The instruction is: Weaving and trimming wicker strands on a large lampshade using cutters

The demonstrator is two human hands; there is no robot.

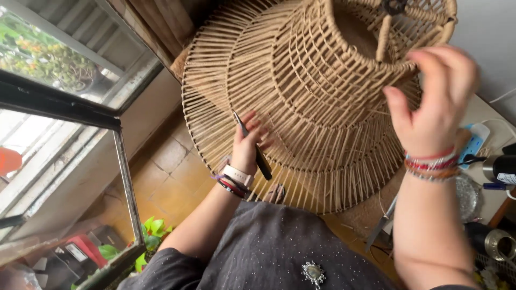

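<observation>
A large tiered lampshade frame (301, 96), wrapped in tan jute cord, fills the upper middle of the head view. My left hand (247, 147) rests against its lower tier and is closed around a slim dark tool (262, 158) that points up toward the cords. My right hand (438, 99) is raised at the upper tier's rim, fingers bent, fingertips on the wrapped ring near the top opening. Whether it pinches a cord I cannot tell. Both wrists carry several bracelets.
An open window with a dark metal frame (123, 177) stands at the left, green plants (153, 231) below it. At the right lie a white power strip (475, 140), a round glass dish (466, 196), metal cans (500, 243) and scissors (381, 225). Tiled floor shows below.
</observation>
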